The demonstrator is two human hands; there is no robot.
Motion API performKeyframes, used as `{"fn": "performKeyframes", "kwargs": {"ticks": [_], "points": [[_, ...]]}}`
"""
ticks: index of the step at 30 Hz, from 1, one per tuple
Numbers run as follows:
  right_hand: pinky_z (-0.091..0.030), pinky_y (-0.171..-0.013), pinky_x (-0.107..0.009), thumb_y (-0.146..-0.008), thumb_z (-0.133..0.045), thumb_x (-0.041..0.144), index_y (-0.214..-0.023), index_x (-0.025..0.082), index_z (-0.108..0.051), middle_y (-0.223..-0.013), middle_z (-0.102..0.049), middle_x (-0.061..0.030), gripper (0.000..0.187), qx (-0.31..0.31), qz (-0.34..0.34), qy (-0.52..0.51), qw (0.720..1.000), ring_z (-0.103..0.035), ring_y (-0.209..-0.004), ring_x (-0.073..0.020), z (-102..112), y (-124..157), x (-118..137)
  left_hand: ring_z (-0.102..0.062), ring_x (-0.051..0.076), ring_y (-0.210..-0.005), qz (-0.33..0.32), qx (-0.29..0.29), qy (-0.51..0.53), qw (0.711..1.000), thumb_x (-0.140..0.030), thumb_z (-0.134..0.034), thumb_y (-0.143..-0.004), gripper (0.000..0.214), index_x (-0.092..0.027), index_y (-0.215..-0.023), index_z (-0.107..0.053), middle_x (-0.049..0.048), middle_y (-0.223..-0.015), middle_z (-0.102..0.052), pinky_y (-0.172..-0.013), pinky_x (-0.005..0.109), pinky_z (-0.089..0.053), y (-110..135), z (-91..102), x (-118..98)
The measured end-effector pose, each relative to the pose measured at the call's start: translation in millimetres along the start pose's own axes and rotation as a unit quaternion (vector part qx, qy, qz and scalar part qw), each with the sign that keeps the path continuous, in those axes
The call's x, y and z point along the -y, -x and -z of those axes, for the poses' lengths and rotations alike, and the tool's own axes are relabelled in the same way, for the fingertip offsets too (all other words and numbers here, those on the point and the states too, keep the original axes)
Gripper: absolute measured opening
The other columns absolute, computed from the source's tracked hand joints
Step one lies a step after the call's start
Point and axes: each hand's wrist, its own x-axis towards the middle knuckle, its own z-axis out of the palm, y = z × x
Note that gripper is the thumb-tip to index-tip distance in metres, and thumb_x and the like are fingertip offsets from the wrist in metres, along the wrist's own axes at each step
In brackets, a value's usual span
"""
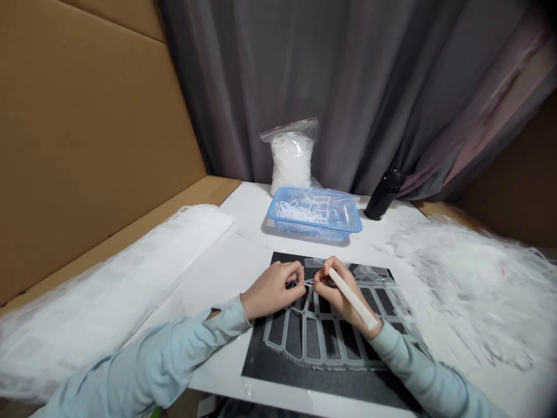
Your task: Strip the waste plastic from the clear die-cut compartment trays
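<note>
A translucent plastic sheet of rounded rectangular frames (311, 339) lies on a black mat (278, 368) in front of me. My left hand (276, 288) is closed, thumb and forefinger pinching the upper part of the sheet near its middle. Close beside it, my right hand (342, 293) is closed around a white pen-shaped tool (353, 299). The tool's back end slants down toward my wrist, and its tip is hidden by my fingers. Those right fingertips also touch or nearly touch the sheet at the spot where my left hand pinches.
Behind the mat stands a blue basket (314, 226) holding white plastic frames, with a filled zip bag (292, 157) behind it. A black bottle (384, 196) is at the back right. Stacked sheets (117, 290) lie left; a heap of plastic scraps (483, 278) lies right. Cardboard walls (87, 128) flank the table.
</note>
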Motion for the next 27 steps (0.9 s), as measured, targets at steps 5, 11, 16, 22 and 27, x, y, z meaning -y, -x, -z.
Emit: {"fn": "performKeyframes", "kwargs": {"ticks": [5, 11, 16, 22, 27], "points": [[-0.036, -0.057, -0.024, -0.07, -0.058, 0.021, -0.081, 0.024, -0.037, -0.07, -0.05, 0.0053, 0.023, -0.004, 0.017, 0.038, 0.999, -0.043, -0.058, -0.0113, -2, 2, -1, -0.042, 0.011, -0.059, 0.003, 0.002, 0.015, 1.0, -0.018, -0.053, -0.08, 0.005, -0.019, -0.075, -0.051, -0.0073, -0.062, -0.04, -0.065, 0.025, -0.03, 0, 0.3, 3], [-0.039, -0.06, -0.024, -0.078, -0.055, 0.013, -0.085, 0.024, -0.037, -0.077, -0.054, 0.0037, 0.023, 0.036, 0.131, 0.129, 0.982, -0.046, -0.06, -0.0114, 5, 3, 3, -0.04, 0.011, -0.06, 0.0, 0.029, 0.06, 0.998, -0.025, -0.052, -0.086, 0.009, -0.019, -0.08, -0.053, -0.0068, -0.065, -0.038, -0.064, 0.024, -0.031, -2, 3.2, 7], [-0.046, -0.081, -0.031, -0.084, -0.058, 0.009, -0.09, 0.024, -0.039, -0.103, -0.065, -0.0051, 0.025, 0.092, 0.234, 0.185, 0.95, -0.062, -0.091, -0.018, 12, 4, 4, -0.033, 0.011, -0.058, 0.031, 0.061, 0.118, 0.991, -0.035, -0.045, -0.091, 0.019, -0.018, -0.083, -0.051, -0.007, -0.063, -0.034, -0.056, 0.023, -0.028, -2, 2.9, 13], [-0.046, -0.068, -0.029, -0.093, -0.052, 0.01, -0.082, 0.023, -0.043, -0.085, -0.064, -0.0037, 0.02, 0.082, 0.301, 0.275, 0.909, -0.06, -0.079, -0.0181, 12, 3, 2, -0.032, 0.011, -0.059, 0.037, 0.071, 0.135, 0.988, -0.036, -0.046, -0.091, 0.02, -0.018, -0.083, -0.051, -0.0069, -0.064, -0.032, -0.057, 0.023, -0.028, -3, 5.8, 12], [-0.043, -0.066, -0.029, -0.086, -0.052, 0.004, -0.082, 0.024, -0.036, -0.082, -0.058, -0.0026, 0.026, 0.105, 0.304, 0.309, 0.895, -0.055, -0.075, -0.0181, 14, 3, 7, -0.033, 0.01, -0.06, 0.022, 0.067, 0.106, 0.992, -0.027, -0.047, -0.088, 0.013, -0.018, -0.079, -0.05, -0.0068, -0.065, -0.033, -0.059, 0.023, -0.03, -3, 8.8, 11]]}}
